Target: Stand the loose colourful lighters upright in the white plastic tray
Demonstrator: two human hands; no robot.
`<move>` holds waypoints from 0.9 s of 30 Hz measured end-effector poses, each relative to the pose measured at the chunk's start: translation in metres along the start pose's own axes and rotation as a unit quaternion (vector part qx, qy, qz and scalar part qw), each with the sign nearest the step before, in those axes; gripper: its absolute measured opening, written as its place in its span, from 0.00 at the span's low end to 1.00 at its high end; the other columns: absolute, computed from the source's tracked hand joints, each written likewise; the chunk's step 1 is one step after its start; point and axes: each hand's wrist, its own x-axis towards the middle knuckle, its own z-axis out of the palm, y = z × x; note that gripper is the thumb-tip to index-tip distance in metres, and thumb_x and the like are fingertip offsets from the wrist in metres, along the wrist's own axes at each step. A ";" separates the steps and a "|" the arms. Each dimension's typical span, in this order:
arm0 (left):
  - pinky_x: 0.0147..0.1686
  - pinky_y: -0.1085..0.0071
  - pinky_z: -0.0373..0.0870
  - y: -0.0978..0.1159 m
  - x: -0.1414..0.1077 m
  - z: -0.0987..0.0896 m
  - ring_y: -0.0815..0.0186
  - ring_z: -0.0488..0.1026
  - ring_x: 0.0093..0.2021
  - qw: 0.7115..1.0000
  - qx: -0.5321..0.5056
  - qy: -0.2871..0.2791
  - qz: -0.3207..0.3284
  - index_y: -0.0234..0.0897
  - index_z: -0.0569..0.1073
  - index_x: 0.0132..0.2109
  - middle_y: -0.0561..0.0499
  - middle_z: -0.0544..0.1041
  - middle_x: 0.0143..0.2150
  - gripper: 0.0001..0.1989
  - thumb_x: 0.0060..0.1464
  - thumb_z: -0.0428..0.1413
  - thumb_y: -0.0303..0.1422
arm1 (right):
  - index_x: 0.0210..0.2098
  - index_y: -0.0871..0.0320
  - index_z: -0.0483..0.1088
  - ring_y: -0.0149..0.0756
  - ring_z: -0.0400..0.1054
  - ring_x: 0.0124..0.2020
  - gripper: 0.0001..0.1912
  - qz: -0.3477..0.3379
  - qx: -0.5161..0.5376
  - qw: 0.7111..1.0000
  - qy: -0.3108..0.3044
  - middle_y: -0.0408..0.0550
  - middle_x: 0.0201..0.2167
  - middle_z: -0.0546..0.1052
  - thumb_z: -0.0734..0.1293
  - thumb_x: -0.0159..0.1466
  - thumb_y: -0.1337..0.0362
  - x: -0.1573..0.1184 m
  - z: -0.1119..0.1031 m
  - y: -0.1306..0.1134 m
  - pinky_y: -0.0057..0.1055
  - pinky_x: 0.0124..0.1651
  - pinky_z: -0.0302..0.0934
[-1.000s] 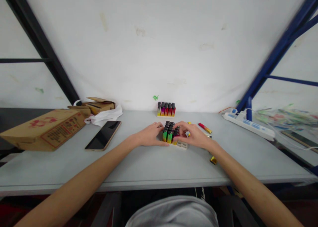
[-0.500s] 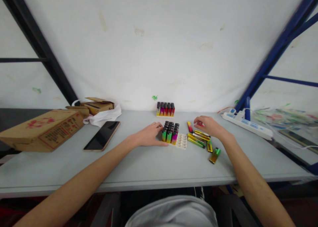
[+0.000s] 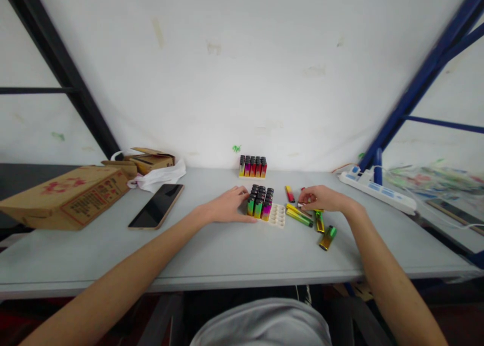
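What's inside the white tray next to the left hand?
Upright lighters stand in the left part of the tray; bare cups show on its right. Cups beneath the lighters are covered.

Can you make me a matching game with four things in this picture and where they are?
Things:
1. Phone
2. Power strip
3. Left hand
4. Right hand

Places:
A. Over the loose lighters
B. Near the blue post
C. Beside the long cardboard box
D. At the nearer standing lighters

Right pairs: 1-C, 2-B, 3-D, 4-A
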 end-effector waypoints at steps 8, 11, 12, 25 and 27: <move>0.59 0.56 0.66 0.000 0.000 0.000 0.48 0.70 0.56 1.000 -0.001 -0.002 -0.002 0.35 0.75 0.52 0.38 0.73 0.56 0.34 0.53 0.59 0.61 | 0.35 0.58 0.77 0.41 0.73 0.31 0.15 -0.019 -0.038 0.999 0.033 0.51 0.32 0.82 0.70 0.62 0.52 0.005 0.009 -0.001 0.33 0.35 0.63; 0.59 0.56 0.66 0.000 0.000 0.000 0.49 0.70 0.56 1.000 0.001 -0.001 -0.002 0.35 0.75 0.52 0.38 0.73 0.56 0.34 0.53 0.59 0.61 | 0.43 0.58 0.72 0.40 0.74 0.31 0.17 -0.024 -0.009 0.996 0.087 0.51 0.32 0.82 0.66 0.67 0.50 0.006 0.009 -0.002 0.33 0.35 0.63; 0.59 0.57 0.66 0.000 0.000 0.000 0.49 0.70 0.56 1.000 0.001 0.000 -0.002 0.35 0.75 0.52 0.38 0.73 0.56 0.34 0.53 0.60 0.61 | 0.45 0.57 0.70 0.40 0.74 0.30 0.17 -0.022 0.007 0.994 0.107 0.49 0.31 0.82 0.65 0.68 0.50 0.006 0.008 -0.003 0.33 0.35 0.63; 0.57 0.58 0.66 -0.002 0.001 0.002 0.49 0.70 0.55 1.000 0.011 -0.003 -0.005 0.34 0.74 0.53 0.38 0.73 0.55 0.36 0.53 0.59 0.61 | 0.38 0.54 0.66 0.27 0.51 0.18 0.27 -0.016 0.311 0.937 0.158 0.34 0.19 0.58 0.62 0.66 0.35 0.024 0.032 -0.038 0.25 0.21 0.45; 0.56 0.59 0.67 -0.003 0.001 0.002 0.49 0.71 0.55 1.000 0.009 0.002 -0.004 0.34 0.74 0.53 0.38 0.73 0.55 0.36 0.53 0.59 0.61 | 0.35 0.54 0.65 0.27 0.45 0.17 0.31 0.012 0.380 0.915 0.131 0.33 0.19 0.52 0.58 0.65 0.31 0.030 0.039 -0.043 0.25 0.20 0.40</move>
